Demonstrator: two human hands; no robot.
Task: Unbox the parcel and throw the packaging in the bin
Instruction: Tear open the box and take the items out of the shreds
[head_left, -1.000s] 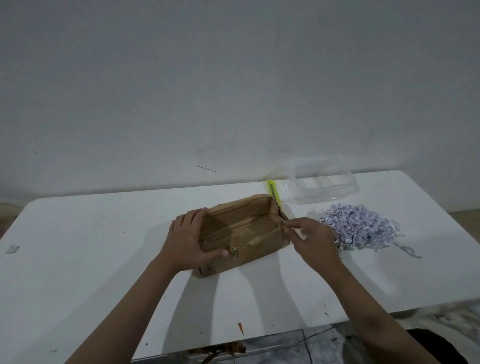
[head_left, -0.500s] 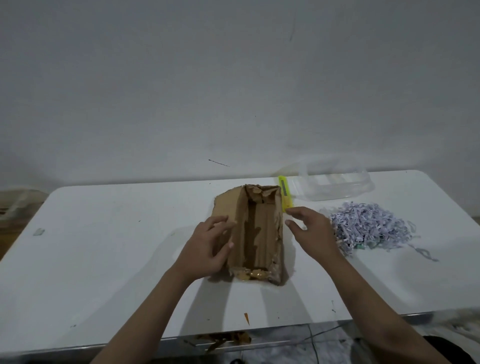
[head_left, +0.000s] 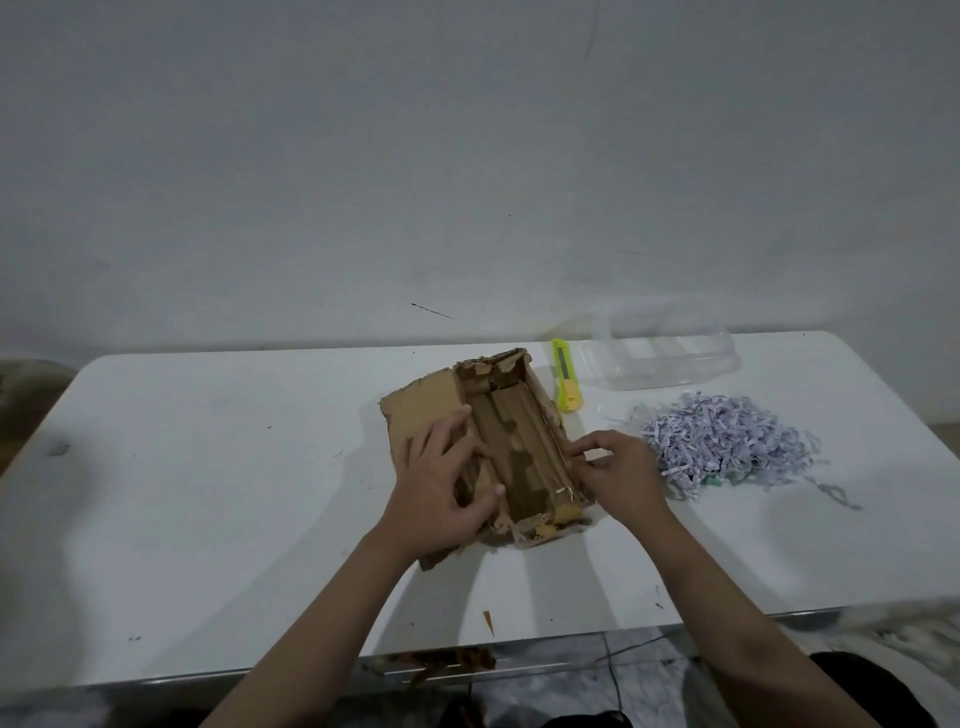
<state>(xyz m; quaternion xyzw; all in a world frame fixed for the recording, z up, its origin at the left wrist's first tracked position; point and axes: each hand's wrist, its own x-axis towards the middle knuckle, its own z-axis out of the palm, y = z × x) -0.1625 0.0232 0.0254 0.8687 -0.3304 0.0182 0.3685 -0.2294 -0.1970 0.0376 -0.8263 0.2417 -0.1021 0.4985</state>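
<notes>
A torn brown cardboard box (head_left: 514, 436) lies open on the white table (head_left: 218, 493), its long side running away from me and its inside bare. My left hand (head_left: 444, 488) grips the box's left wall near the front, fingers over the rim and the thumb inside. My right hand (head_left: 615, 473) pinches the top edge of the right wall near the front corner. A heap of pale purple shredded paper (head_left: 727, 449) lies just right of my right hand.
A yellow-green utility knife (head_left: 565, 382) lies behind the box on its right. A clear plastic container (head_left: 670, 353) sits at the table's back right. Small cardboard scraps (head_left: 488, 621) lie near the front edge and under the table. A plain wall stands behind.
The box has been turned from lying crosswise to pointing away from me. My left hand slid onto its left wall, and my right hand came back to pinch the right wall.
</notes>
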